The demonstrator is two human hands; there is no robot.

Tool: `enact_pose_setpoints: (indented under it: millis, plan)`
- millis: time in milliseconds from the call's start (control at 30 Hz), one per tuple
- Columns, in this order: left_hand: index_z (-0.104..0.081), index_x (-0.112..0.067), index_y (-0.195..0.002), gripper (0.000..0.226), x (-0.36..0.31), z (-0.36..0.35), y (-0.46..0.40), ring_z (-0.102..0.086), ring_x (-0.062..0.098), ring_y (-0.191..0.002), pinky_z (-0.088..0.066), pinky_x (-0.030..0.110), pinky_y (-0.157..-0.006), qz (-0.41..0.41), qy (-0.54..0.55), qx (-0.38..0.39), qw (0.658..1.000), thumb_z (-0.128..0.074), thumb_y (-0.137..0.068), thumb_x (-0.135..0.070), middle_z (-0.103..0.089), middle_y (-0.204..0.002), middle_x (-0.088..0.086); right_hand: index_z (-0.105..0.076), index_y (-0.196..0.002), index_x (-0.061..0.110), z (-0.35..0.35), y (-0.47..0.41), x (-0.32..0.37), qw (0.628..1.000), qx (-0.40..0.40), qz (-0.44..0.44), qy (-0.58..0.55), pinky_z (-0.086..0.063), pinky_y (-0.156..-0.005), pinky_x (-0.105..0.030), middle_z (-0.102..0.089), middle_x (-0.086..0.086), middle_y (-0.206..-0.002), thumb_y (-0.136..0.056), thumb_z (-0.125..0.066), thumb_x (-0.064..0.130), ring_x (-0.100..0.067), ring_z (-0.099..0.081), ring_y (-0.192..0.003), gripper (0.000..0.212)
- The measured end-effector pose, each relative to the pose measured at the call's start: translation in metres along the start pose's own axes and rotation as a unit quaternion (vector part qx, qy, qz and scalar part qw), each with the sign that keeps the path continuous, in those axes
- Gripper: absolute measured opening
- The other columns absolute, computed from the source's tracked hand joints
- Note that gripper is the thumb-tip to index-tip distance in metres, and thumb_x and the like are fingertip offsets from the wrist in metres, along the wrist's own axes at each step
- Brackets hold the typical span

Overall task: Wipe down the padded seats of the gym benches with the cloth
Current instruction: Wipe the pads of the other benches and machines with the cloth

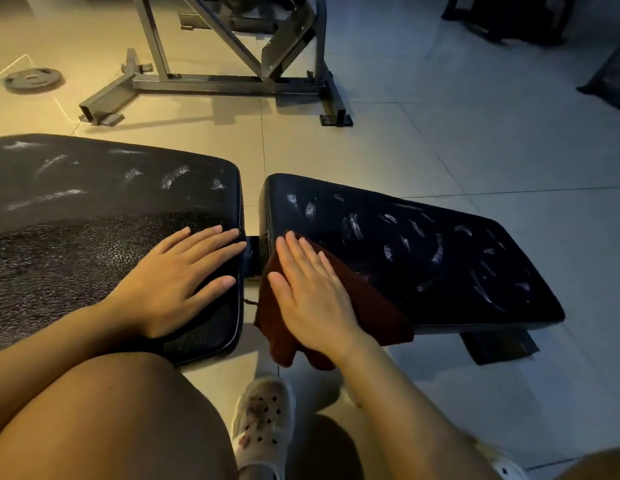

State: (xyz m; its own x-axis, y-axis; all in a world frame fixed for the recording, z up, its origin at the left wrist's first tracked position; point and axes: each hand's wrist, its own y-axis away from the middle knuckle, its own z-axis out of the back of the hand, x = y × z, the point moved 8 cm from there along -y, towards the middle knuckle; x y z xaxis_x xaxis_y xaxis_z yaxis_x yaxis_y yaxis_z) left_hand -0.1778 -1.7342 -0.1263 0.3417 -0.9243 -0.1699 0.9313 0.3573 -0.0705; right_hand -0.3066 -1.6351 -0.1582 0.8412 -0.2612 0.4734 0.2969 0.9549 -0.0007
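Two black padded bench sections lie side by side with a narrow gap between them. The left pad point(94, 209) is larger, with a pebbled texture and white smears. The right pad point(440, 251) is smaller and darker, with many white smudges. My left hand point(177, 282) rests flat on the left pad's right end, fingers straight. My right hand point(308, 296) presses flat on a dark red cloth point(381, 313) at the right pad's near left corner. Part of the cloth hangs over the pad's front edge.
A grey metal machine frame point(232, 77) stands on the tiled floor behind the bench. A weight plate point(33, 79) lies on the floor at the far left. My knees and a white perforated shoe point(263, 431) are below the bench. Dark equipment point(509, 15) sits at the top right.
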Motion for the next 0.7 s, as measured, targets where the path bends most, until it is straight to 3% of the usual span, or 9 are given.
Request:
enact_pose_setpoints:
  millis: [100,233,367,433,600,700]
  plan:
    - [-0.031,-0.033,-0.150,0.065,-0.001,0.000,0.001,-0.006,0.002,-0.148,0.003,0.025,-0.119,-0.004,-0.005,-0.004,1.000,-0.010,-0.097,-0.066,-0.019,-0.159,-0.014,0.004,-0.154,0.028,0.010,0.004,-0.058,0.997,-0.010,-0.079,0.008,0.010,-0.119,-0.029,0.012,0.013,-0.158,-0.102,-0.013,0.051,-0.004,0.014,-0.145,0.059]
    - [-0.033,-0.033,-0.149,0.066,-0.001,0.001,-0.001,-0.006,0.001,-0.147,0.001,0.026,-0.119,-0.004,0.002,-0.011,1.000,-0.011,-0.097,-0.066,-0.020,-0.158,-0.015,0.004,-0.154,0.023,0.026,0.017,-0.146,0.977,-0.003,-0.213,0.029,0.004,-0.121,-0.032,0.009,0.004,-0.163,-0.105,-0.012,0.043,-0.011,0.008,-0.149,0.056]
    - [-0.033,-0.033,-0.149,0.064,-0.001,0.002,0.000,-0.007,0.001,-0.147,-0.001,0.027,-0.119,-0.001,0.003,-0.021,1.000,-0.013,-0.097,-0.065,-0.022,-0.157,-0.016,0.004,-0.155,0.018,0.031,0.021,-0.160,0.955,-0.019,-0.294,0.030,0.004,-0.122,-0.036,0.007,-0.001,-0.164,-0.106,-0.011,0.039,-0.016,0.007,-0.150,0.056]
    - [-0.032,-0.034,-0.149,0.064,-0.001,0.001,-0.001,-0.007,0.001,-0.147,-0.001,0.027,-0.119,0.000,0.003,-0.020,1.000,-0.012,-0.097,-0.065,-0.021,-0.157,-0.016,0.005,-0.155,0.017,0.026,0.019,-0.132,0.959,-0.020,-0.279,0.033,0.006,-0.121,-0.036,0.009,-0.001,-0.163,-0.106,-0.012,0.040,-0.016,0.009,-0.150,0.057]
    - [-0.032,-0.034,-0.149,0.065,-0.001,0.001,-0.001,-0.007,0.000,-0.147,0.000,0.026,-0.119,0.003,-0.001,-0.011,1.000,-0.013,-0.096,-0.065,-0.021,-0.158,-0.017,0.008,-0.155,0.017,0.002,-0.002,-0.029,0.990,-0.014,-0.135,0.026,0.010,-0.121,-0.036,0.014,0.001,-0.162,-0.105,-0.010,0.043,-0.016,0.015,-0.149,0.059]
    - [-0.032,-0.033,-0.149,0.065,0.000,0.002,-0.001,-0.008,0.000,-0.147,0.003,0.022,-0.118,0.006,-0.002,-0.009,1.000,-0.013,-0.096,-0.066,-0.022,-0.157,-0.017,0.007,-0.155,0.019,0.003,-0.007,-0.018,0.996,-0.011,-0.087,0.013,0.012,-0.119,-0.033,0.012,0.003,-0.163,-0.105,-0.011,0.044,-0.013,0.014,-0.149,0.059]
